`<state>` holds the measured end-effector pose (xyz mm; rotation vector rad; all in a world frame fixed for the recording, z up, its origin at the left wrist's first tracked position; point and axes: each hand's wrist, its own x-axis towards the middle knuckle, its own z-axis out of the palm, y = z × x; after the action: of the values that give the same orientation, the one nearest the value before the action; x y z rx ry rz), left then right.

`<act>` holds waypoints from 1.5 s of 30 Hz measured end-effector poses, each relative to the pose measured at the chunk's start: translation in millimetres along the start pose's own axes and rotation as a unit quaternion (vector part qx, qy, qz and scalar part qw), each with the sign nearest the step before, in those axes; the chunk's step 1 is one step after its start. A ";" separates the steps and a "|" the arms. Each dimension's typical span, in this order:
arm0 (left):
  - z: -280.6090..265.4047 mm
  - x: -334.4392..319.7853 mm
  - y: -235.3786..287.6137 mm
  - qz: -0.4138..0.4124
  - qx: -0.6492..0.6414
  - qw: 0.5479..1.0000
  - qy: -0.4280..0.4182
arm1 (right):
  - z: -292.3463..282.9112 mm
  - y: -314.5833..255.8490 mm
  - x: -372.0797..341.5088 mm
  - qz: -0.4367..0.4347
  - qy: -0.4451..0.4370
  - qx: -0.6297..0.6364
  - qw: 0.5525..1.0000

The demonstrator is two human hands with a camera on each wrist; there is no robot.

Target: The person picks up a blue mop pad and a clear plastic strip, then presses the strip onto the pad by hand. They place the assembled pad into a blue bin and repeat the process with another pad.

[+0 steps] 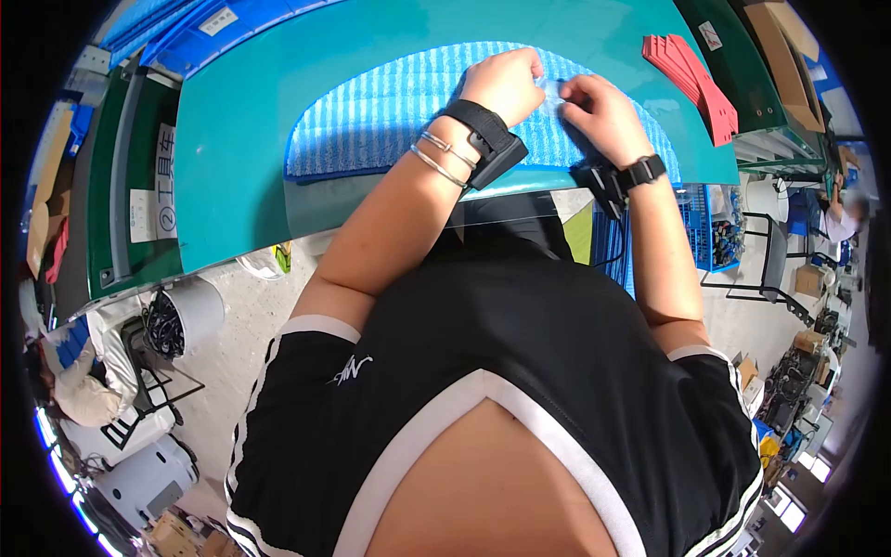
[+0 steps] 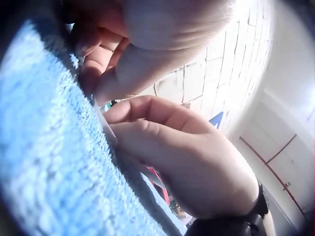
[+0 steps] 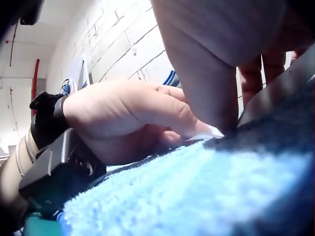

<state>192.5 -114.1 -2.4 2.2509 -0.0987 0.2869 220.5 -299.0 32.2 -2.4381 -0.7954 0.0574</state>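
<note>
A half-round mat (image 1: 371,121) of blue and light-blue striped plush lies on the green table. My left hand (image 1: 504,85) and right hand (image 1: 608,116) meet low over its right half. Between their fingertips is a thin whitish, film-like piece (image 2: 105,123), standing close against the pile in the left wrist view. My right thumb and forefinger pinch it, while the left fingertips grip its other end. The right wrist view shows a white bit of the piece (image 3: 210,132) between the two hands. What exactly it is, I cannot tell.
Several red flat pieces (image 1: 691,88) lie fanned out on the table (image 1: 232,167) at the right. A blue tray (image 1: 218,32) stands at the back left. Below the table's right edge is a blue crate (image 1: 710,227); a white bin (image 1: 200,316) stands below the left.
</note>
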 end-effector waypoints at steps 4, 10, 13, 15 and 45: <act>-1.3 0.0 2.9 -0.002 0.027 1.000 0.000 | -20.6 35.4 -16.5 0.045 0.029 -0.027 0.998; -2.0 1.7 1.6 -0.002 0.025 1.000 -0.006 | -21.4 76.9 -26.6 0.084 0.081 0.041 0.992; 0.7 1.6 -3.5 0.001 0.010 1.000 -0.007 | -16.5 86.8 -24.9 0.105 0.084 0.106 0.985; -0.2 1.8 -2.9 0.015 0.020 1.000 -0.001 | -16.2 85.1 -25.3 0.098 0.087 0.097 0.987; -9.8 34.2 4.5 -0.053 0.007 0.998 -0.039 | -29.2 59.9 -12.2 0.052 0.150 0.216 0.963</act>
<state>223.3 -108.6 15.3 2.2722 -0.0181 0.1435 248.3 -360.2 23.4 -2.0070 -0.4615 -0.0883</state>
